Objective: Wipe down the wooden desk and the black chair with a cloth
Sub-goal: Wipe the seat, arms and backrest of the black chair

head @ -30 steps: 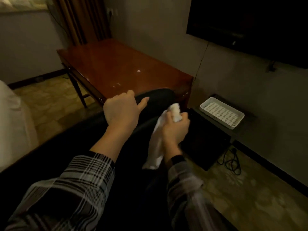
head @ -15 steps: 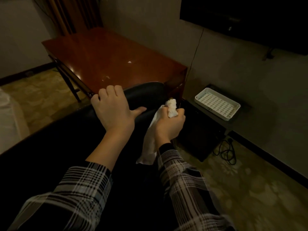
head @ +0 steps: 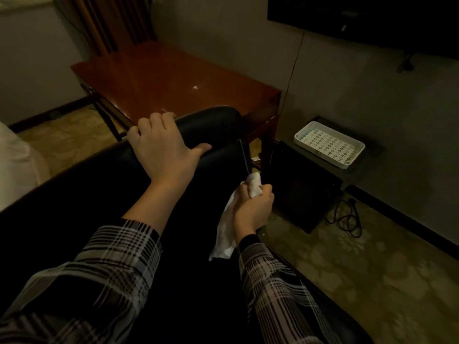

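Note:
The black chair point(head: 211, 125) fills the middle of the view, its padded top edge in front of the reddish wooden desk point(head: 173, 78). My left hand point(head: 161, 150) grips that top edge, fingers curled over the far side and thumb along the near side. My right hand point(head: 253, 209) holds a white cloth point(head: 254, 187) bunched at its fingertips, pressed against the thin metal frame bar at the chair's right side; the cloth's loose end hangs below the wrist. A small white speck lies on the desk top.
A white perforated tray point(head: 329, 147) sits on a low dark cabinet point(head: 298, 194) right of the desk. Black cables point(head: 347, 217) lie on the patterned floor by the wall. A dark TV point(head: 372, 18) hangs top right. Curtains hang behind the desk; white bedding shows at left.
My left hand went from loosely hovering to gripping the chair's top edge. My right hand with the cloth moved down and right, from the chair back to the side frame bar.

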